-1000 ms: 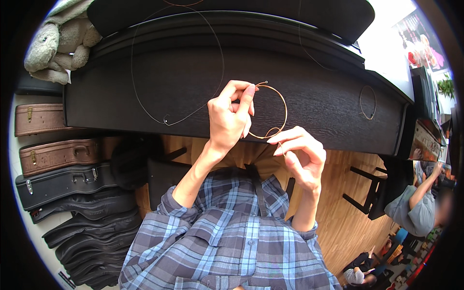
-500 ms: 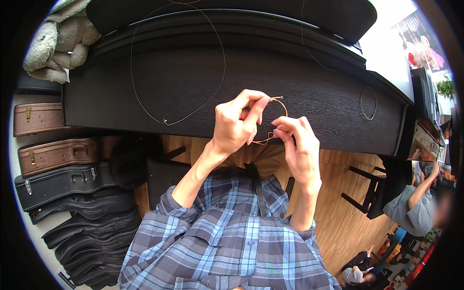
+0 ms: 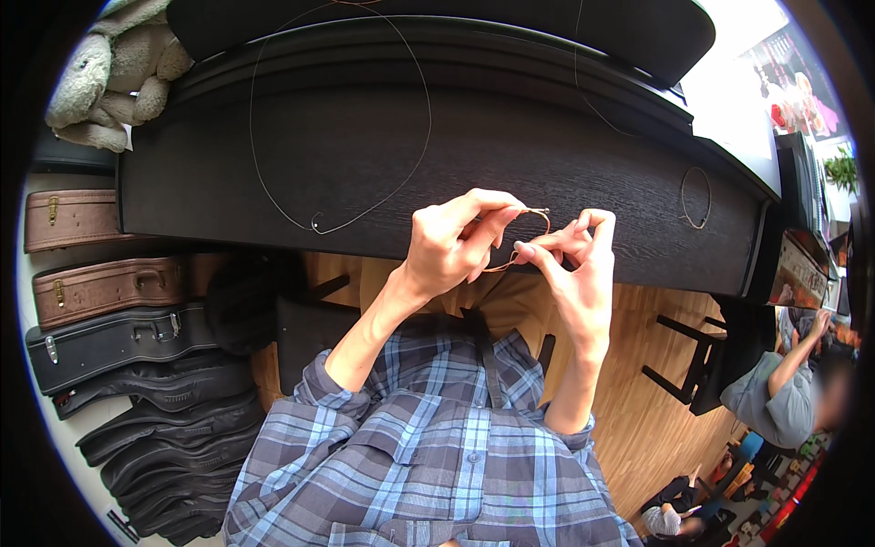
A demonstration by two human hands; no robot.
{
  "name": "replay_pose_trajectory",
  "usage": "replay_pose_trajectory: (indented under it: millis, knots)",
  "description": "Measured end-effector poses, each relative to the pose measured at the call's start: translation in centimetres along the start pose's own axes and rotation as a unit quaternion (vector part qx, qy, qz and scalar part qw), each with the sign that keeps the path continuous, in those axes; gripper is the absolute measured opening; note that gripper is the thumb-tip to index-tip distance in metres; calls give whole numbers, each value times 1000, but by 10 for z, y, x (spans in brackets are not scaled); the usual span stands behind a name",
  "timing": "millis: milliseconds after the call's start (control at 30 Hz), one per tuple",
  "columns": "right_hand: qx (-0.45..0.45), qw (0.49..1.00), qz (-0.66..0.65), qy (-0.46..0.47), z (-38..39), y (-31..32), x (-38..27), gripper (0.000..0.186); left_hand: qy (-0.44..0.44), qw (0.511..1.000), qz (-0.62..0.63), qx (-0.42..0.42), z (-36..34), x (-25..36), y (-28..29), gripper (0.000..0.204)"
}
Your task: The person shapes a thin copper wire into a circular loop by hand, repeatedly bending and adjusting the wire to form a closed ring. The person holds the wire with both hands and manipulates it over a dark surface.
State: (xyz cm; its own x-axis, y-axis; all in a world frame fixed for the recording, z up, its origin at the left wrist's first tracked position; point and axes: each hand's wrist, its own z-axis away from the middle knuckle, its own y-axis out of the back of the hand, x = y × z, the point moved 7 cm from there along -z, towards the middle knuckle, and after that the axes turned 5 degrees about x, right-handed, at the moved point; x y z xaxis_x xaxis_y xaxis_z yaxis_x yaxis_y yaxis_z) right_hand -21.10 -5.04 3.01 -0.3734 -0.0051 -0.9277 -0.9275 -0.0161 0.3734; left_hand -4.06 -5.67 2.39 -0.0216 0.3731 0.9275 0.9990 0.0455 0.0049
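Note:
A thin copper-coloured instrument string (image 3: pixel 548 221) is bent into a small loop, with a little ball end at its tip. My left hand (image 3: pixel 447 242) pinches it between thumb and fingertips, close to the ball end. My right hand (image 3: pixel 581 278) has thumb and index finger closed on the lower part of the same loop, its other fingers raised and bent. More of the string curls below, between both hands. Both are held above the front edge of a black wood-grained surface (image 3: pixel 346 146).
On the black surface lie a large loop of thin wire (image 3: pixel 430 118), a smaller coil (image 3: pixel 708 196) and another strand (image 3: pixel 578 82). A plush toy (image 3: pixel 137 73) sits far left. Instrument cases (image 3: pixel 118 337) are stacked at the left. Another person (image 3: pixel 775 392) is at the right, beside a black stool (image 3: pixel 697 365).
Both hands have shifted slightly right with the string. The right hand has turned, lifting its fingers. Its thumb has moved up the loop, which now looks smaller and flatter.

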Motion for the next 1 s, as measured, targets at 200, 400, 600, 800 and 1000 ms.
replay_pose_trajectory:
  millis: [200, 400, 600, 800, 1000]
  knots:
    - [-37, 997, 54, -26, -1, 4, -3, 54, -57, 998, -16, -35, 1, 6, -3, 12]
    - [20, 986, -115, -115, -2, 8, 4, 49, -122, 992, -4, -31, 2, 17, -3, 14]
    - [37, 991, -98, -85, 4, 16, -1, 50, -75, 997, 2, -16, -1, 13, 0, 9]
    - [-22, 977, -181, -111, 11, 17, 9, 20, 29, 995, 98, 3, -2, 3, 5, 13]
    - [-11, 971, -224, -77, 12, 24, 12, 17, 64, 991, 113, 10, -4, 0, 5, 16]
